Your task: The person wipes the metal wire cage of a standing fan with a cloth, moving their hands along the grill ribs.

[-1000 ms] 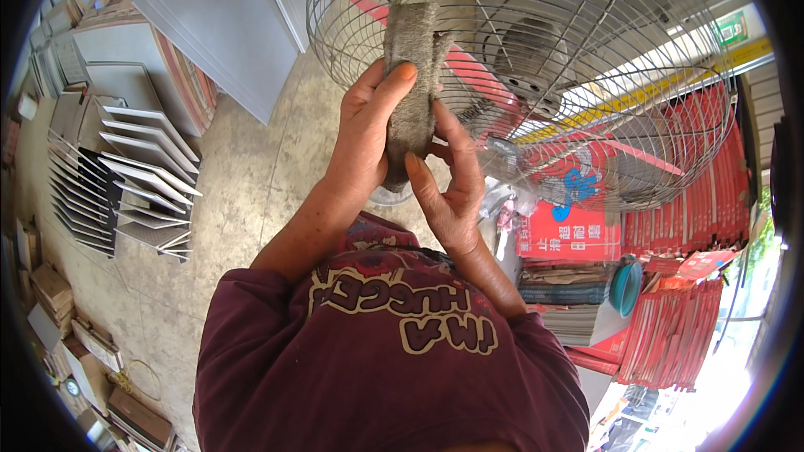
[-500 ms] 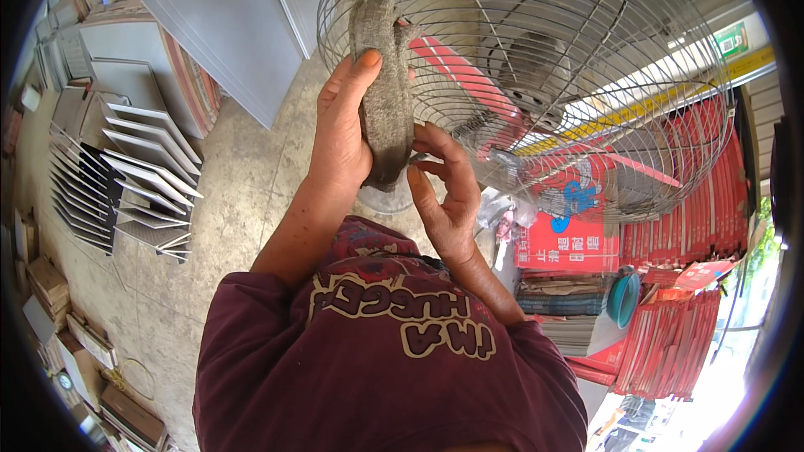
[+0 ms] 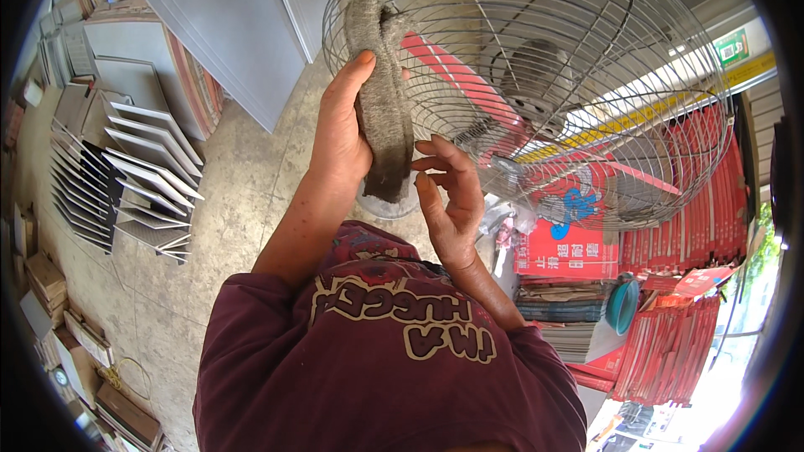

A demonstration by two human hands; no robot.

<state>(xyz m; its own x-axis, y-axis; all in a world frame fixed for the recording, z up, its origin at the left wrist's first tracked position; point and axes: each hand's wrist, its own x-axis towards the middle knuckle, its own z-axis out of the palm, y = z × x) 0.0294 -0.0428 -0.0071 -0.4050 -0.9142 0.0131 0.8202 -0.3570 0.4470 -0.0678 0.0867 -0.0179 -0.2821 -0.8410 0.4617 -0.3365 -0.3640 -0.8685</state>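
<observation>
A long, grey-brown, fuzzy folded strip (image 3: 385, 109), darker at its lower end, stands nearly upright in front of me. My left hand (image 3: 342, 121) is closed round its left side, the thumb lying across the front and the fingers going behind. Close to the strip's lower right edge is my right hand (image 3: 450, 197), its fingers curled and the thumb brought up to the fingertips in a pinch. What may be between those fingertips is too small to make out.
A large wire-caged fan (image 3: 536, 75) with red blades stands right behind my hands. Grey panels (image 3: 230, 29) lean at the far left, above a rack of upright tile samples (image 3: 151, 163). Red cartons (image 3: 670, 335) are stacked on the right. Concrete floor (image 3: 218, 209) lies to my left.
The strip's lower end has dropped slightly and its top leans a little more left. My right hand's fingertips have shifted slightly at its edge; the small grey bit between them no longer shows.
</observation>
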